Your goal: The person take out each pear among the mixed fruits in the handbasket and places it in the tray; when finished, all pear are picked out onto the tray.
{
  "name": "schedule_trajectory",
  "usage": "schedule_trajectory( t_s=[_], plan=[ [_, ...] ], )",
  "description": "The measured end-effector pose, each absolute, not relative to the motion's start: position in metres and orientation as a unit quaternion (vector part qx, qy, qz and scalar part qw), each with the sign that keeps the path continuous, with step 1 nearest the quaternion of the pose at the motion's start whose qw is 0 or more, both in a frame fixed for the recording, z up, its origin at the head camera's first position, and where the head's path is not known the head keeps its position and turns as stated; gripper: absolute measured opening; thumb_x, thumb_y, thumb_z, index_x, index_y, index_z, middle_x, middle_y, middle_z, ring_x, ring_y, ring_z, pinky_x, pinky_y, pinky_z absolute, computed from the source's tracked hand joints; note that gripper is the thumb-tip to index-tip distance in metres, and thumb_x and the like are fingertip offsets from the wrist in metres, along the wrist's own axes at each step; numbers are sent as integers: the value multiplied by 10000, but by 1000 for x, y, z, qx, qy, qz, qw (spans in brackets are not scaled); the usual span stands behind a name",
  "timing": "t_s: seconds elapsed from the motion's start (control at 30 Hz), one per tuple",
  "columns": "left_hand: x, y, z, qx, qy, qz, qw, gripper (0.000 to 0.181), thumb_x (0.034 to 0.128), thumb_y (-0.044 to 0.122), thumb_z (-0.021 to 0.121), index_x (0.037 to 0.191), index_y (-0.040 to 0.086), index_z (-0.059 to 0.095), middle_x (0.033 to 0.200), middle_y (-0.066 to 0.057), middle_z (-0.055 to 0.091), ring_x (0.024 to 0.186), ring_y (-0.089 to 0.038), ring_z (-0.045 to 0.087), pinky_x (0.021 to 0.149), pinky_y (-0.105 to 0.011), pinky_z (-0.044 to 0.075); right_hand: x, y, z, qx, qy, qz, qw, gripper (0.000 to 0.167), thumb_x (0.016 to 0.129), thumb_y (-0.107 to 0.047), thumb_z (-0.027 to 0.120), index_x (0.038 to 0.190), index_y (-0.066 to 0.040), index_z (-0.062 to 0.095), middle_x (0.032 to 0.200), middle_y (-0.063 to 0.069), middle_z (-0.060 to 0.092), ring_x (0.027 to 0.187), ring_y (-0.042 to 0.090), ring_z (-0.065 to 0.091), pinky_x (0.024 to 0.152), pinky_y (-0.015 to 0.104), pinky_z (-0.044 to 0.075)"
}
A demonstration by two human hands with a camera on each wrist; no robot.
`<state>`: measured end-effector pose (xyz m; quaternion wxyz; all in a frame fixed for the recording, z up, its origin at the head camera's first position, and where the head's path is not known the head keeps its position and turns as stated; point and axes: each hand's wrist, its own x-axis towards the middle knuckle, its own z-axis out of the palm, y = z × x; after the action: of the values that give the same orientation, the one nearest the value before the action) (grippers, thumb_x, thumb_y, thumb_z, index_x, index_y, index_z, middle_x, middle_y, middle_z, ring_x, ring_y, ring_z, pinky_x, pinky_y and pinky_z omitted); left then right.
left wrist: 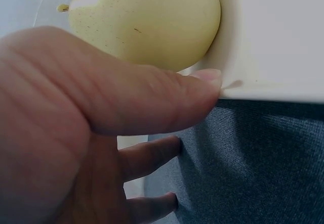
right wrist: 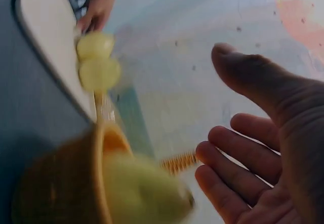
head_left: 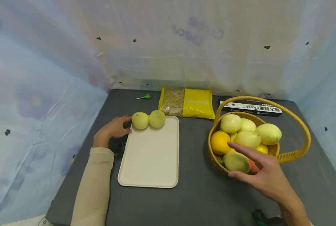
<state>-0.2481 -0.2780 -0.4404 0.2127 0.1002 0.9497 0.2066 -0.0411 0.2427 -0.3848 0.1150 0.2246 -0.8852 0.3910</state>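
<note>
Your left hand (head_left: 114, 128) rests at the far left corner of the white tray (head_left: 152, 157), fingers extended and thumb tip touching the rim. It is not closed around anything. Two pale green fruits sit side by side in that corner: the left fruit (head_left: 140, 121) is just beside your fingers, though you cannot tell from here whether they touch it, and the right fruit (head_left: 157, 119) is against it.

Your right hand (head_left: 265, 171) is spread and empty over the near side of the wicker basket (head_left: 214, 162), thumb and fingers apart. The right wrist view shows a gap between it and the blurred front fruit (head_left: 235, 162) at the basket's near side. Behind that, the basket holds more pale fruits, an orange (head_left: 220, 142) and a reddish thing (head_left: 253, 166) partly hidden by your hand.

On the dark table (head_left: 196, 191), the yellow bag (head_left: 199, 103) lies beyond the tray, a green lollipop (head_left: 147, 96) lies to its left, and a black pasta box (head_left: 251, 106) lies behind the basket.
</note>
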Motion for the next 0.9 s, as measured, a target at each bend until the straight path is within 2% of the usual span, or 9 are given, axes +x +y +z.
schedule_trajectory(
  t_s=[0.07, 0.17, 0.2, 0.33, 0.43, 0.53, 0.7, 0.8, 0.9],
  plan=[
    [-248, -279, -440, 99, 949, 208, 213, 774, 1092, 237, 679, 1743, 75, 291, 1807, -292, 145, 1615, -668, 39, 1268, -836, 109, -37, 254, -384, 209, -899, 362, 130, 906, 687, -70, 1042, 1510, -210, 690, 1432, -95, 740, 1157, -78, 663, 909, 52, 473],
    [-248, -280, -440, 100, 949, 209, 215, 777, 1094, 244, 676, 1745, 77, 286, 1808, -292, 141, 1613, -673, 33, 1264, -841, 106, -32, 268, -387, 188, -919, 322, 128, 881, 695, -135, 1051, 1495, -261, 704, 1412, -182, 726, 1167, -85, 665, 952, 37, 456],
    [-248, -280, -440, 101, 949, 208, 215, 779, 1094, 247, 677, 1744, 76, 285, 1806, -294, 142, 1611, -676, 33, 1263, -842, 107, -31, 271, -389, 184, -925, 308, 126, 868, 701, -161, 1051, 1490, -274, 708, 1399, -193, 727, 1094, -85, 661, 903, 44, 452],
    [-248, -282, -440, 100, 950, 204, 214, 779, 1094, 251, 680, 1745, 83, 288, 1807, -290, 148, 1611, -674, 40, 1261, -844, 116, -33, 277, -399, 179, -936, 279, 117, 796, 733, -202, 1039, 1461, -273, 728, 1353, -76, 777, 948, 10, 649, 812, 84, 449],
    [-249, -281, -440, 100, 950, 203, 214, 776, 1095, 256, 679, 1746, 90, 291, 1808, -288, 150, 1612, -673, 45, 1262, -841, 122, -38, 274, -406, 174, -937, 280, 117, 730, 760, -210, 1026, 1429, -287, 744, 1304, -7, 798, 967, 39, 666, 838, 71, 451],
    [-250, -280, -441, 100, 950, 205, 215, 777, 1094, 261, 682, 1747, 98, 294, 1809, -286, 148, 1612, -674, 46, 1263, -839, 126, -45, 270, -409, 162, -934, 293, 122, 652, 792, -214, 1009, 1388, -300, 762, 1249, -11, 808, 954, 35, 665, 845, 65, 452],
    [-249, -279, -441, 100, 951, 201, 214, 777, 1093, 266, 683, 1747, 102, 296, 1809, -284, 153, 1612, -673, 52, 1264, -838, 134, -54, 261, -413, 139, -925, 336, 112, 550, 846, -194, 974, 1355, -276, 782, 1173, -4, 815, 845, 33, 627, 747, 118, 487],
    [-249, -278, -441, 98, 951, 202, 214, 775, 1094, 264, 679, 1748, 104, 293, 1811, -278, 151, 1615, -668, 50, 1264, -838, 130, -56, 258, -415, 136, -921, 351, 98, 529, 870, -191, 958, 1361, -270, 779, 1197, 2, 811, 866, 5, 639, 757, 104, 512],
    [-249, -279, -440, 93, 950, 207, 215, 776, 1096, 257, 676, 1750, 109, 287, 1816, -270, 141, 1618, -663, 40, 1263, -841, 122, -56, 258, -416, 147, -927, 333, 94, 576, 859, -224, 968, 1394, -271, 759, 1282, 6, 795, 996, -56, 639, 857, 52, 483]
  ],
)
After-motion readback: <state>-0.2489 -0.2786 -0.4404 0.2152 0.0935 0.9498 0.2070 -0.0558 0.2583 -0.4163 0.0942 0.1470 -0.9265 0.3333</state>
